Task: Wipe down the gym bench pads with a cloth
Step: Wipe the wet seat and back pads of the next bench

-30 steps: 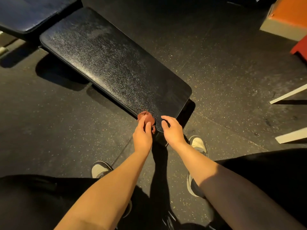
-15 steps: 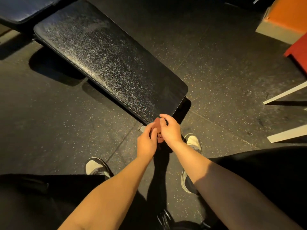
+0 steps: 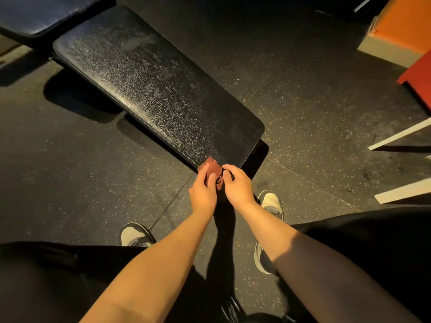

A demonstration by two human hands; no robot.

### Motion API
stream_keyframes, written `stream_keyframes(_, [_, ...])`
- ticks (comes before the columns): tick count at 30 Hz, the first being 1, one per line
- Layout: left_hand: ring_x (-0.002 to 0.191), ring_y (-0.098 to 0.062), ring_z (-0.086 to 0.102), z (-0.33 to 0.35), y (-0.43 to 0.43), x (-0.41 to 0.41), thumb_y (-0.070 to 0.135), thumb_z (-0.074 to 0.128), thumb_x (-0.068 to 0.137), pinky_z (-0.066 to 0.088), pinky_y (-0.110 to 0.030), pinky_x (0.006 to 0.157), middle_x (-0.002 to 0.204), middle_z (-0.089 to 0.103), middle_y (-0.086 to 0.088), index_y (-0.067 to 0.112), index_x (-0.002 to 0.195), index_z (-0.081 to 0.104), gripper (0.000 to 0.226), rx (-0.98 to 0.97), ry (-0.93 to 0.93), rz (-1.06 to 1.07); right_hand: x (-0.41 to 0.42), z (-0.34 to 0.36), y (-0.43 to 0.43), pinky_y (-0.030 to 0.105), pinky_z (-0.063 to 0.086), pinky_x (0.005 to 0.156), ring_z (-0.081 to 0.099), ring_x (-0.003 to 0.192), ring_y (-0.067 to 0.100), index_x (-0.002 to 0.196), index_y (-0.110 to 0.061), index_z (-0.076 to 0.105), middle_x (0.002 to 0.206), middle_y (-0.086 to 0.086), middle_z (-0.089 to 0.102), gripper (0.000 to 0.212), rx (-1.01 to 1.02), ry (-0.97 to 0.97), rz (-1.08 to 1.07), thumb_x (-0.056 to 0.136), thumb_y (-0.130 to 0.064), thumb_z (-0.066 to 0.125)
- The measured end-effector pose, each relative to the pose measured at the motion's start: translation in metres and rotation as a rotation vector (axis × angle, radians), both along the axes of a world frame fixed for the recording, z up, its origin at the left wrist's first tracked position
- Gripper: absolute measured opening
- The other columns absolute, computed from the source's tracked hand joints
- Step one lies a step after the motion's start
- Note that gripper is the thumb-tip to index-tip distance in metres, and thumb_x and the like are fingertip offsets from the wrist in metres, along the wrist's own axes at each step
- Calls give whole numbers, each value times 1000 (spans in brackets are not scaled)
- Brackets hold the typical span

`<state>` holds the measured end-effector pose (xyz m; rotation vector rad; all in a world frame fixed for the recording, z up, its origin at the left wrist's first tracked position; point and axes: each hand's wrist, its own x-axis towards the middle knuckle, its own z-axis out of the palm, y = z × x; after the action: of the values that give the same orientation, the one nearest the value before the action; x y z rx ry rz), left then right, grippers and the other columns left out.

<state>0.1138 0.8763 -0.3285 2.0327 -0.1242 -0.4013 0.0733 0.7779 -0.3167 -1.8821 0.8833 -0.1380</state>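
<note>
A long black textured bench pad (image 3: 154,89) runs from the upper left down to its near end in front of me. A second, dark blue pad (image 3: 42,15) lies at the top left. A small reddish-brown cloth (image 3: 213,168) is bunched at the pad's near left corner. My left hand (image 3: 203,193) holds the cloth, with fingers curled round it. My right hand (image 3: 238,186) pinches the cloth's right side with thumb and fingertips. Most of the cloth is hidden between the two hands.
Dark speckled rubber floor (image 3: 303,101) surrounds the bench. An orange box (image 3: 401,24) and a red object (image 3: 419,75) stand at the upper right. Two pale bars (image 3: 401,136) lie at the right edge. My grey shoes (image 3: 271,201) and black-clad knees are below.
The cloth has gone from my left hand alone at the pad's corner to being held by both hands; my right hand closed in onto it. The view shifted slightly.
</note>
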Motion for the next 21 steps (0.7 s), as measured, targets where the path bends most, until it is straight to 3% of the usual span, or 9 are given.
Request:
stream_keyframes(4, [120,-9,58,5,12,17,20,54,103,34,-6,91,135,64,6,26,137,61,35,6,-16,-30,11,4,8,-1,34,76,54,110,7,132,-20,63,131,0,58,31,-29,-34,21,106,-24,47])
stream_keyframes(6, [118,-8,58,9,20,27,19,53,104,32,0,86,132,66,5,22,134,64,33,-7,-36,73,22,8,14,-2,34,75,53,109,4,131,-21,63,129,-1,58,30,-37,-58,59,105,-23,48])
stream_keyframes(9, [124,-10,55,24,28,62,22,51,105,34,-10,95,135,62,5,21,136,62,33,-78,-76,278,41,15,22,11,39,94,53,114,5,131,-19,63,130,-1,58,30,-55,-112,118,104,-21,48])
stream_keyframes(12, [126,-10,53,38,27,106,24,52,105,33,-12,96,140,59,4,21,140,59,36,-107,-52,344,63,24,26,15,35,97,54,117,9,132,-16,63,131,0,58,31,-77,-144,161,104,-20,49])
stream_keyframes(17, [124,-11,56,26,23,98,24,50,105,34,-15,97,139,61,6,24,139,59,35,-26,-126,206,97,30,22,5,34,90,52,117,5,132,-19,63,132,-2,57,31,-94,-148,155,105,-22,48])
stream_keyframes(21, [111,7,55,15,29,77,26,53,104,42,-13,96,130,62,19,35,134,61,32,-66,-86,101,103,25,24,27,48,101,56,117,9,130,-21,63,131,-4,56,30,-42,-141,148,105,-23,48])
